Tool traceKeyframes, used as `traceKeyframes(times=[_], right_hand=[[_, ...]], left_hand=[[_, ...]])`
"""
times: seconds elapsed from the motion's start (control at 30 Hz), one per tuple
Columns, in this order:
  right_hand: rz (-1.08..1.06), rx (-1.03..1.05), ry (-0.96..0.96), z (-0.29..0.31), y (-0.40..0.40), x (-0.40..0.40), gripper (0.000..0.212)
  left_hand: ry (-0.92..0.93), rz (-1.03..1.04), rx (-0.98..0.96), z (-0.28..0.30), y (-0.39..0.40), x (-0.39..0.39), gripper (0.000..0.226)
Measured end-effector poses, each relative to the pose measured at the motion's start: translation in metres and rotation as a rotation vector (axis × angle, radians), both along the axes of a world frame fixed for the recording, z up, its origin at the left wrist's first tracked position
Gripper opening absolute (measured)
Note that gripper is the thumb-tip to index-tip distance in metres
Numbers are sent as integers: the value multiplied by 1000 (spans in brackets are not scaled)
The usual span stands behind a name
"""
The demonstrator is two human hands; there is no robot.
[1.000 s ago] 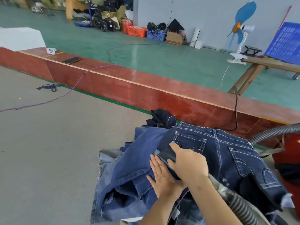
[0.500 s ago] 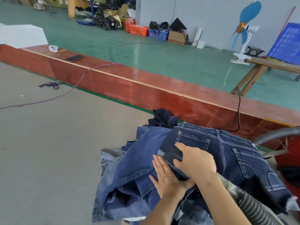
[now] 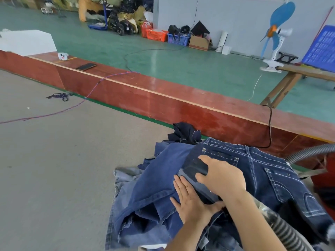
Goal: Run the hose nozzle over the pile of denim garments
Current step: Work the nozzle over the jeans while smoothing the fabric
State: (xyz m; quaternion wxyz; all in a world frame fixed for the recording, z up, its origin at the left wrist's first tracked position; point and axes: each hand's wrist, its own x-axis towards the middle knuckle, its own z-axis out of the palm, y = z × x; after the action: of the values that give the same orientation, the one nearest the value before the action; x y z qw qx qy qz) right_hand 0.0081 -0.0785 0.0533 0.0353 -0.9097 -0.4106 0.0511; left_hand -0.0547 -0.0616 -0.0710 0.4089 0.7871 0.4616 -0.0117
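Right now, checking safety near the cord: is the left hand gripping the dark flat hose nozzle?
No, the left hand lies flat on the blue denim pile; the right hand grips the dark flat hose nozzle.

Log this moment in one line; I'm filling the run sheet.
right hand grips hose nozzle | nozzle on denim pile | left hand flat on denim | hose trails right

Big grey table top (image 3: 54, 169) across the left of the frame. Long red wooden ledge (image 3: 163, 98) running behind it. Green floor (image 3: 181, 64) beyond. Pale grey wall (image 3: 226, 13) at the top. Blue fan (image 3: 277, 24) clipped to a wooden bench (image 3: 308, 74), upper right. Red and blue baskets (image 3: 166, 36) along the wall.
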Motion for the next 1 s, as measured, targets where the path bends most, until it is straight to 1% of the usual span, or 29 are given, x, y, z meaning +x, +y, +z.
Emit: traceKeyframes(times=[0.07,0.17,0.2,0.23,0.27,0.3,0.33,0.37,0.4,0.43,0.47,0.5,0.53,0.57,0.6,0.67,0.73,0.8,0.87,0.9,0.93,1.0], right_hand=[[19,-59,-4,-7,3,-7,57],[37,-80,-62,-21,18,-11,55],[36,-84,-81,-26,23,-13,54],[34,-90,-99,-29,28,-15,52],[32,-97,-113,-32,33,-17,52],[32,-100,-120,-34,38,-20,52],[36,-94,-121,-36,42,-23,54],[42,-79,-117,-36,44,-26,55],[45,-52,-109,-36,45,-27,55],[40,-18,-103,-34,45,-25,55],[26,10,-105,-31,44,-21,54],[12,22,-113,-25,41,-15,53],[3,15,-125,-19,38,-10,54],[-1,-8,-135,-13,34,-6,55],[1,-32,-141,-10,31,-4,55],[22,-86,-141,-10,29,-5,52],[47,-153,-172,-18,33,-12,52],[62,-190,-206,-29,41,-21,56],[68,-164,-181,-34,45,-26,63],[64,-121,-149,-33,44,-25,63],[54,-62,-109,-30,41,-22,61],[8,59,-28,-14,29,-8,57]], left_hand=[[16,-1,16,-3,-1,1,125],[52,9,49,1,-1,2,98],[70,42,40,3,-1,1,88],[20,118,32,4,-1,-3,77],[-91,206,16,2,-1,-8,63],[-179,230,-56,8,0,-11,43],[-226,169,-114,15,1,-13,26],[-251,113,-129,16,0,-14,19],[-188,51,-65,14,0,-14,22],[-98,42,16,8,0,-12,39],[6,66,50,2,1,-8,66],[74,45,55,2,2,-2,89],[89,21,54,2,2,1,105],[88,-8,53,4,1,1,115],[91,-25,47,4,1,1,119],[103,-37,62,2,1,1,118],[118,-50,90,0,0,1,100],[151,-64,143,-3,0,0,81],[184,-70,151,-4,1,-1,73],[171,-56,131,-4,2,-1,77],[138,-42,99,-4,2,0,86],[53,-24,36,-2,1,0,115]])
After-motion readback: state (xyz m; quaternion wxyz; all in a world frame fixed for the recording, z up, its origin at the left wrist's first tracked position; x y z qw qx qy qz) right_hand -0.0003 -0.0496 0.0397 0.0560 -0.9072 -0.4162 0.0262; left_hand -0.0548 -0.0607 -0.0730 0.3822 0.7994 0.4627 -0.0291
